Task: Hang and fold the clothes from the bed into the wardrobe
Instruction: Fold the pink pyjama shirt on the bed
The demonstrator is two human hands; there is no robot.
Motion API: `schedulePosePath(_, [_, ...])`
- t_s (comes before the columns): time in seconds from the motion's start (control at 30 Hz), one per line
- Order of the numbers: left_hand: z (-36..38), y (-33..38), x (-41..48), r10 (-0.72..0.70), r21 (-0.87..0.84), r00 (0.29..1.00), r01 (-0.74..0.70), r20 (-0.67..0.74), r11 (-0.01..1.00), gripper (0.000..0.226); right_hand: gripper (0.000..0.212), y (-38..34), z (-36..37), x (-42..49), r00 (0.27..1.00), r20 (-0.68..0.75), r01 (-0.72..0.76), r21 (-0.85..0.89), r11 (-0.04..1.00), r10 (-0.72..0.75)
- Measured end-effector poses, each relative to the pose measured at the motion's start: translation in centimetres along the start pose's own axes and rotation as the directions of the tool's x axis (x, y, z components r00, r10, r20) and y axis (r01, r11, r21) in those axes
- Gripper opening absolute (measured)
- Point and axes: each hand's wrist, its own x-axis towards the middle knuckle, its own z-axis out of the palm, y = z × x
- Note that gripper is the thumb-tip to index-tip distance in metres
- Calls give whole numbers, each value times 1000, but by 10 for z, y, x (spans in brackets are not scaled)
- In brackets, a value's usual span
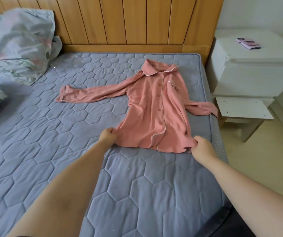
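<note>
Your left hand [108, 136] is closed in a pinch on the left corner of the hem of the pink pajama shirt [152, 106], and your right hand [200, 146] pinches the right corner of the same hem. Between and beyond your two hands the shirt lies flat, buttoned, front up, on the grey quilted mattress [52, 151]. One sleeve stretches out past your left hand; the other hangs over the mattress edge beyond your right hand.

Bright soft daylight, faint shadows, sharp centre, wide-angle bending at edges, slight blur on forearms
</note>
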Motion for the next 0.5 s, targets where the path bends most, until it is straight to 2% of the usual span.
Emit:
schedulePosePath(0.03, [-4,9,-6,-84,-322,994,101,66,941,13,15,-9,-5,-2,1000,-9,-8,125,992,9])
schedulePosePath(0.07, [-7,17,-12,-154,-619,971,237,184,749,15,18,-19,-10,-4,999,-23,-31,269,963,39])
schedulePosePath(0.1, [-12,24,-19,-174,-802,939,344,297,488,21,22,-28,-16,-2,995,-47,-57,424,904,84])
schedulePosePath(0.13, [-16,27,-24,-157,-879,910,413,384,240,30,25,-37,-25,-1,986,-56,-91,609,788,157])
schedulePosePath(0.17, [-20,27,-28,-144,-894,893,440,426,82,35,27,-43,-34,1,965,-45,-127,778,616,256])
schedulePosePath(0.2, [-23,25,-32,-132,-891,884,453,448,9,33,28,-43,-44,3,934,-23,-147,884,443,356])
schedulePosePath(0.23, [-25,20,-37,-150,-885,878,464,455,26,30,27,-36,-51,4,905,-54,-130,909,396,421])
schedulePosePath(0.27, [-24,12,-42,-183,-883,882,457,435,107,29,23,-26,-55,2,883,-165,-104,845,524,440])
schedulePosePath(0.3, [-21,0,-44,-237,-862,898,427,370,272,29,15,-11,-55,0,877,-292,-112,647,754,381])
schedulePosePath(0.33, [-19,-11,-47,-279,-785,920,382,275,487,26,8,5,-53,-5,901,-326,-154,375,914,286])
schedulePosePath(0.37, [-15,-25,-49,-279,-652,945,320,170,687,18,16,20,-47,-9,933,-276,-208,111,972,231])
schedulePosePath(0.4, [-12,-35,-54,-229,-524,968,249,104,815,6,23,34,-40,-13,958,-190,-241,-126,962,214])
schedulePosePath(0.47, [-3,-56,-60,-100,-320,993,114,61,941,38,32,56,-25,-17,980,-113,-198,-458,867,164])
schedulePosePath(0.5, [1,-63,-62,-21,-227,998,32,53,973,55,43,59,-18,-20,991,-96,-132,-549,826,95])
